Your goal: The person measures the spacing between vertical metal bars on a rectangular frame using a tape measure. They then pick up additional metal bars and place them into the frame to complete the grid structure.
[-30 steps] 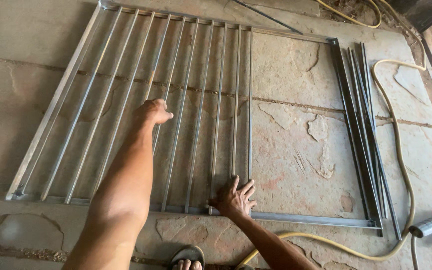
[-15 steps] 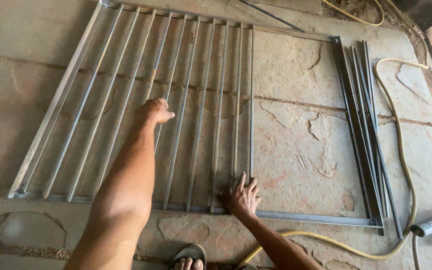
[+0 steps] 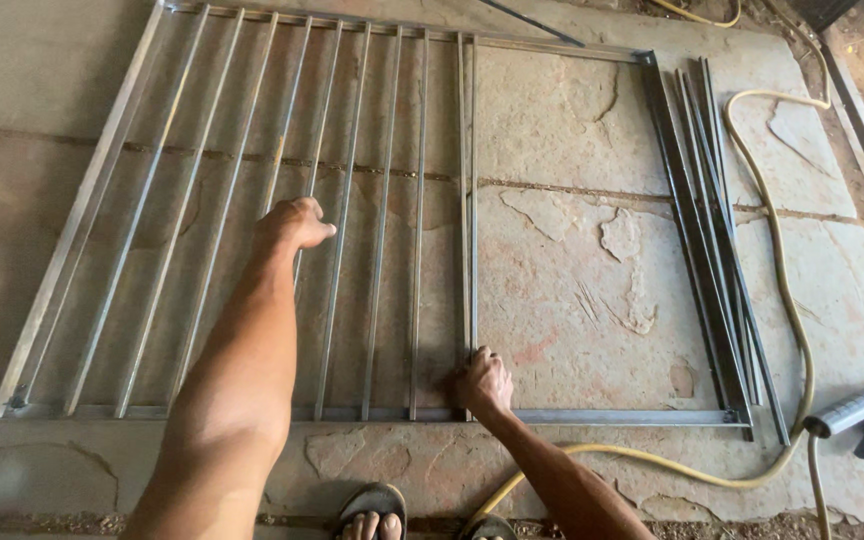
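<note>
On rough flagstone, the left hand clenched a thin grey steel bar of the rectangular frame, while the right hand gripped the rightmost bar near its lower end.

The rectangular frame is bare metal, dull grey with a soft sheen and rusty brown streaks; its thin upright bars look the same, smooth and lightly tarnished. The bundle of loose rods by the frame's right edge is darker, matt metal. The floor is rough, flaking stone slabs, tan and dusty, with gritty joints. The hose looks like smooth yellowish plastic or rubber, and the tool at the floor's right edge has a grey matt casing.
</note>
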